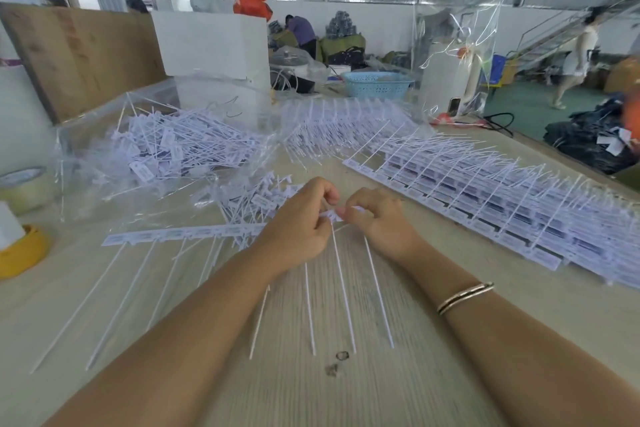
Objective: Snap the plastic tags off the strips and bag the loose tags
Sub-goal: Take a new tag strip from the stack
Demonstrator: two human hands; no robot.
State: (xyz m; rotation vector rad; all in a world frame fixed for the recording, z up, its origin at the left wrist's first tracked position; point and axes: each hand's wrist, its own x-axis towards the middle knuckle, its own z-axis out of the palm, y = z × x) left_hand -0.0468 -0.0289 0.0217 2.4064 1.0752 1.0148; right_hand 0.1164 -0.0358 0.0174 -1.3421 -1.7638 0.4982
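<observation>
a white strip (180,236) of plastic tags lies across the pale wood-grain desk (381,385), its long axis running left to right, with thin white tails pointing down toward the person. its right end rises into the hands: the left hand (298,222) pinches it with curled fingers, and the right hand (377,218) pinches the same end just beside it, fingertips nearly touching. the tags are small flat white rectangles with faint printing, blurred.

just beyond the hands sits a loose tags pile (252,204). farther left, a clear bag (166,146) holds many more tags. to the right, a long stack of strips (485,198) runs diagonally away, tails pointing up and back. a tape roll (24,184) and a yellow-based object (17,250) sit at the left edge; a blue basket (377,83) stands at the far end. two small dark bits (337,362) lie near the person.
</observation>
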